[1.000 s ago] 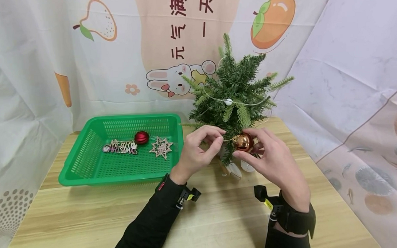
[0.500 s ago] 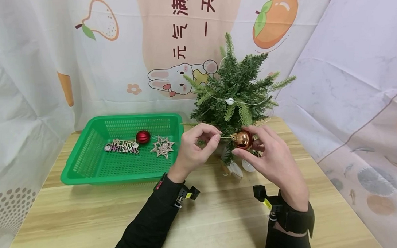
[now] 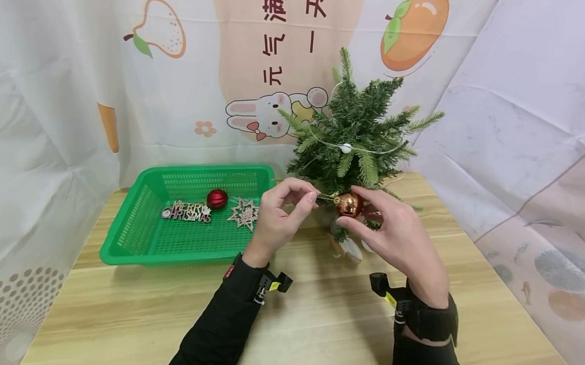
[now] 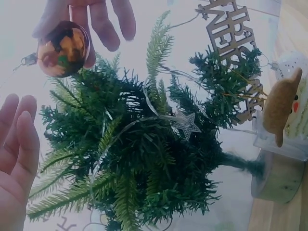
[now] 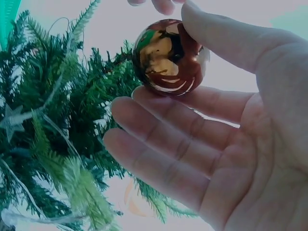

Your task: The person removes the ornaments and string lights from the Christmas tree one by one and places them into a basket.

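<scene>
In the head view, my right hand (image 3: 395, 227) holds a shiny copper-coloured Christmas bauble (image 3: 349, 204) between thumb and fingers. My left hand (image 3: 281, 212) pinches the end of the bauble's thin gold hanging string (image 3: 326, 196), drawn out to the left of the cap. Just behind both hands stands a small artificial Christmas tree (image 3: 368, 126), wound with a clear wire of lights. The right wrist view has the thumb pressed on the bauble (image 5: 166, 62) and the other fingers stretched beneath it. A star-shaped light (image 4: 185, 126) shows among the branches in the left wrist view.
A green plastic basket (image 3: 112, 242) stands to the left on the wooden table (image 3: 316, 321). In it lie a red bauble (image 3: 217, 198), a "Merry Christmas" sign (image 3: 187, 212) and a glittery star (image 3: 244, 214). Ornaments hang low on the tree, among them a wooden letter sign (image 4: 233, 43).
Both hands have shifted slightly left relative to the tree, taking the bauble away from its lower branches. The string has come into clearer view between them. The head view has turned slightly left.
</scene>
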A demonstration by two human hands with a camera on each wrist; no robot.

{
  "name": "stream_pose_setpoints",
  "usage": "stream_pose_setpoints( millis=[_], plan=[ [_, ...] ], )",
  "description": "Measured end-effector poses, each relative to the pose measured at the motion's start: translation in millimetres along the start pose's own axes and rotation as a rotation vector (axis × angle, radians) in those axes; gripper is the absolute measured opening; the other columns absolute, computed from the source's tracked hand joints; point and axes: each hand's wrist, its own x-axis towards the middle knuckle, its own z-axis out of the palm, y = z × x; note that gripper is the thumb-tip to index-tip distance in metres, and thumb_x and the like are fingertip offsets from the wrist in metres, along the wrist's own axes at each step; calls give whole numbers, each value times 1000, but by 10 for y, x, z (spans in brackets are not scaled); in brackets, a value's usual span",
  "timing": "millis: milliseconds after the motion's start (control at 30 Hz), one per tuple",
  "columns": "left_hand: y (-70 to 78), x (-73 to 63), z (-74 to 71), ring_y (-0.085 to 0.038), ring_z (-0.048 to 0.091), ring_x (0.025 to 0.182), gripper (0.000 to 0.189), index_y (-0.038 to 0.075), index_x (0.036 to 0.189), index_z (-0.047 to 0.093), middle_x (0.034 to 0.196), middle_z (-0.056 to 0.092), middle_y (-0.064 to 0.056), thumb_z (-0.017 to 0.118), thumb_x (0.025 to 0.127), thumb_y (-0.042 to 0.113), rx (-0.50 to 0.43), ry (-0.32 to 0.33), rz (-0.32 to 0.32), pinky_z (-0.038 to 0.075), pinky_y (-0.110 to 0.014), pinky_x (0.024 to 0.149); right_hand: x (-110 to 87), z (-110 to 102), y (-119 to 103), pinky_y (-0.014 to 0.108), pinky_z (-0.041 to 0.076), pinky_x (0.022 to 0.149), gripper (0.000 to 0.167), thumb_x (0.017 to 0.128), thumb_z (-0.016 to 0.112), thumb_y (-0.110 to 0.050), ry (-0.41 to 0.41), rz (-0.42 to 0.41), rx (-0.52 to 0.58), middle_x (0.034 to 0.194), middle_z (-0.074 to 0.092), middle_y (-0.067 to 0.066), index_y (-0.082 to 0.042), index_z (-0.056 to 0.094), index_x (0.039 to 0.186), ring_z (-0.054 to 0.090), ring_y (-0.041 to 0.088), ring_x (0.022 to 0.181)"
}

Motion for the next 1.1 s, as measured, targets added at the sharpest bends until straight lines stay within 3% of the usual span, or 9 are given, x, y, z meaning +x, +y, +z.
stream_pose_setpoints(
  millis=[133,300,400,533,667,933,1100],
  plan=[
    [23,-37,-41,-25,68,79,10,-2,106,62,100,65,-18,57,103,6,-67,9,-28,57,-38,70,3,59,-41,40,58,81,65,87,83,-31,-7,-30,-22,122,68,12,-4,58,141,69,22,99],
    [109,-66,-103,-24,70,80,22,-4,107,57,102,66,-18,55,106,17,-133,20,-37,55,-38,70,30,167,-106,38,57,79,65,86,84,-31,9,-111,-19,118,68,7,-7,58,141,66,16,98],
    [146,-73,-144,-22,70,78,28,-6,106,55,101,68,-13,55,107,22,-167,36,-36,54,-35,67,62,239,-146,35,58,77,64,86,84,-29,-1,-141,30,114,67,4,-7,58,141,67,14,97],
    [164,-94,-206,-22,68,76,31,-7,104,53,100,71,-3,55,107,24,-205,62,-41,54,-34,64,96,355,-184,29,58,77,62,89,81,-29,-42,-118,116,114,67,3,-8,57,142,67,12,95],
    [149,-138,-289,-21,66,75,31,-8,103,53,97,72,-1,55,107,23,-210,78,-62,53,-33,63,120,465,-201,26,58,78,62,91,79,-31,-70,-94,178,116,66,2,-8,56,143,68,11,95],
    [153,-212,-444,-21,66,74,22,-10,102,53,94,72,-1,53,106,11,-189,92,-100,53,-31,63,180,671,-234,25,58,80,62,88,81,-28,-73,-127,239,119,66,4,-7,57,141,69,13,98],
    [163,-253,-521,-23,63,71,16,-4,101,56,92,71,-2,53,105,11,-162,114,-140,52,-31,61,203,820,-232,31,59,81,62,90,80,-27,-114,-128,312,122,66,7,-5,55,142,69,14,100]
  ],
)
